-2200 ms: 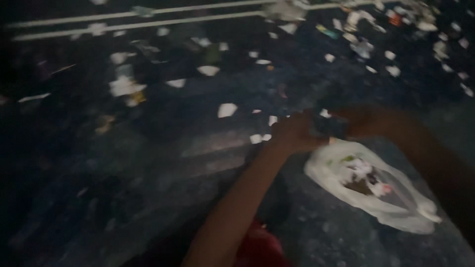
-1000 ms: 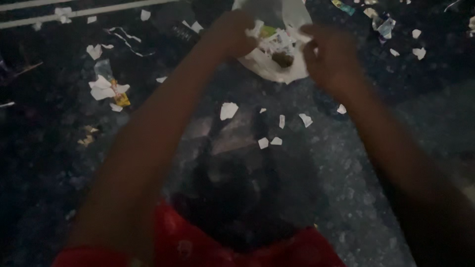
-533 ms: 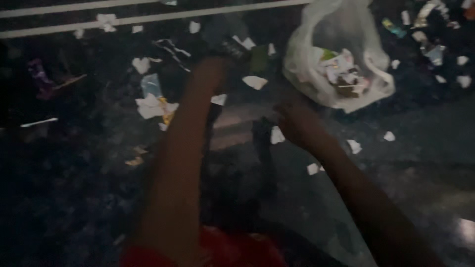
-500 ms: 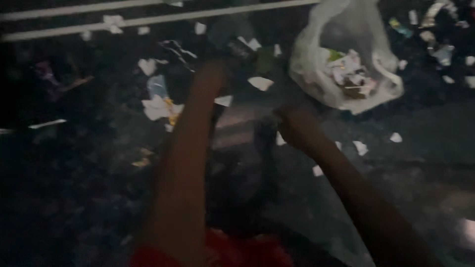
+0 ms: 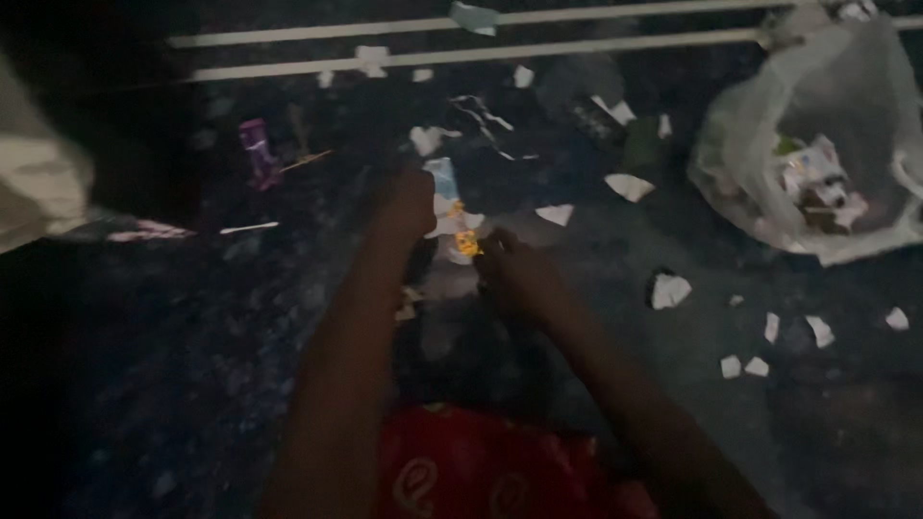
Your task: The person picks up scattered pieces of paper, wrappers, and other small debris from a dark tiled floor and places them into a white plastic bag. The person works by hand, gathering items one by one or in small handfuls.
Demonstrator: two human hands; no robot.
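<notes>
The scene is dim and blurred. My left hand (image 5: 409, 204) reaches down to a crumpled white paper with a yellow-orange wrapper (image 5: 452, 223) lying on the dark speckled floor (image 5: 192, 365). My right hand (image 5: 514, 274) sits just right of that litter, fingers curled at it. Whether either hand grips anything is hidden by the dark. A white plastic bag (image 5: 769, 144), open and holding paper scraps, lies at the upper right, apart from both hands.
Several torn white paper scraps (image 5: 670, 289) are scattered over the floor. A purple wrapper (image 5: 256, 146) lies at upper left. Two pale rails (image 5: 461, 53) run across the top. A pale object (image 5: 34, 183) sits at the left edge. Red cloth (image 5: 461, 471) covers my lap.
Both hands left the plastic bag and came down to the floor litter. The view swung left, so the bag now lies at the upper right.
</notes>
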